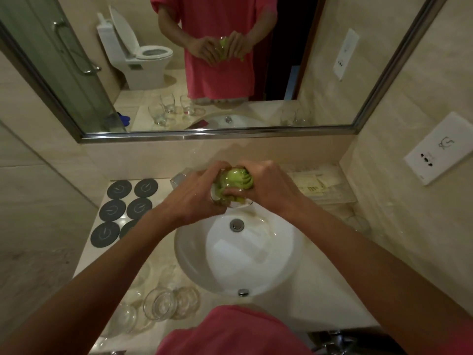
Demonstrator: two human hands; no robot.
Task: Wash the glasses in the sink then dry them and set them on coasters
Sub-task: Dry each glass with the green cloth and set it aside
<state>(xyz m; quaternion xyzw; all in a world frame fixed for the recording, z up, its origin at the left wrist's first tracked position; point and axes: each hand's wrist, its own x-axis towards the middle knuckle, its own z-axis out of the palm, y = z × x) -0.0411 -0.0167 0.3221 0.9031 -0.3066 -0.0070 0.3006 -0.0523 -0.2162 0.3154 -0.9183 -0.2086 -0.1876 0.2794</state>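
Note:
Above the far rim of the white sink (194,254), my left hand (197,198) grips a clear glass (239,202). My right hand (266,188) pushes a green cloth (236,179) into it, fingers curled round the cloth. Three more clear glasses (163,302) stand on the counter at the near left. Several dark round coasters (119,189) lie in two columns at the far left of the counter, all bare; my left forearm covers part of the nearest one.
A mirror (230,73) spans the wall behind the counter. A clear tray (322,185) with packets sits at the far right. A chrome tap (179,179) is partly hidden behind my left hand. A wall socket plate (440,149) is on the right.

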